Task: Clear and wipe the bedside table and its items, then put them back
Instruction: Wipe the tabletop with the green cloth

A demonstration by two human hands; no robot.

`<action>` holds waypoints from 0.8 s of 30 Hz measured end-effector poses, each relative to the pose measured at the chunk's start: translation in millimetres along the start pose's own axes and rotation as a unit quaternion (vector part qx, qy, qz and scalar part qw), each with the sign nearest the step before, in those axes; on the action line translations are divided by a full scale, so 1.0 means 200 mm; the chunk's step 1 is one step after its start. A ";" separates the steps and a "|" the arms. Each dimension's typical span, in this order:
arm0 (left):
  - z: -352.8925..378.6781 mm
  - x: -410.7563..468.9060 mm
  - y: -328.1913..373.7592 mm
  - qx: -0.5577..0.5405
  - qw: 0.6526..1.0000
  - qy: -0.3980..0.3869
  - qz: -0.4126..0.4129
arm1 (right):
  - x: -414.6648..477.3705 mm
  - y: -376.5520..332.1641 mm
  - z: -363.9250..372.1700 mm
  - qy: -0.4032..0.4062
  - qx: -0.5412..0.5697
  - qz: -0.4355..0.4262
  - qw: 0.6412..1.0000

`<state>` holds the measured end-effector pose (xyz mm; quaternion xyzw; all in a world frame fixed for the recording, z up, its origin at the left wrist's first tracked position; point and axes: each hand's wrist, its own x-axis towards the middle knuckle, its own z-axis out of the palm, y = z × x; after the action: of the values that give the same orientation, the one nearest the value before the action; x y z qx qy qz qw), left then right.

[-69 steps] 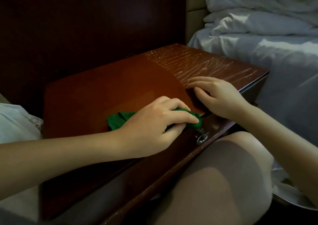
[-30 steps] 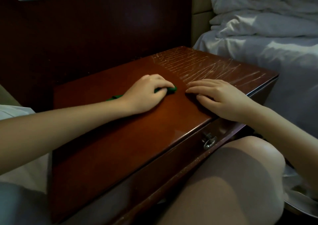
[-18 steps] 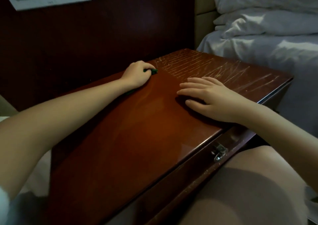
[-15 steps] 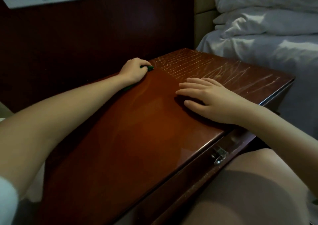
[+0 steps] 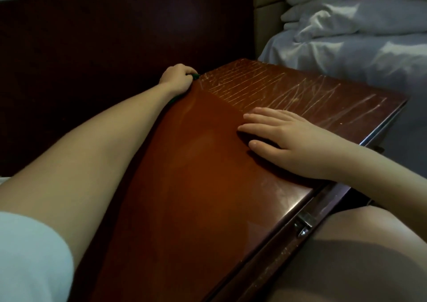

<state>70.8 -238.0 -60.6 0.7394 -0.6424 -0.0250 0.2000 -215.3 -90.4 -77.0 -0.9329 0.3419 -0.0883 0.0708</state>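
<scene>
The left hand (image 5: 176, 78) is at the rear edge of the bench (image 5: 198, 197), close against the dark wall panel (image 5: 115, 47). Its fingers are curled over the green cloth (image 5: 195, 76). Only a sliver of cloth shows, so the grip appears firm but cannot be confirmed. The right hand (image 5: 285, 137) rests palm down with fingers straight, at the edge of the scratched area (image 5: 288, 89). The bed (image 5: 358, 54) stands just beside the bench, to the right.
</scene>
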 end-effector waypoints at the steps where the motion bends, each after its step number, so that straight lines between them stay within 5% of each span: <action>1: 0.00 0.01 -0.01 -0.003 1.000 -0.004 0.011 | 0.00 0.00 0.00 -0.002 -0.002 0.001 1.000; 14: -0.02 -0.19 -0.06 -0.014 0.987 -0.049 0.153 | 0.01 -0.01 0.01 0.043 -0.012 -0.076 0.996; 24: -0.11 -0.65 -0.02 -0.047 0.961 -0.086 0.257 | 0.01 0.00 0.01 0.027 -0.003 -0.050 0.998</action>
<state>57.9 -107.9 -70.2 0.5343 -0.8236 -0.0664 0.1785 -213.5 -92.0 -78.7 -0.9465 0.2965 -0.1155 0.0544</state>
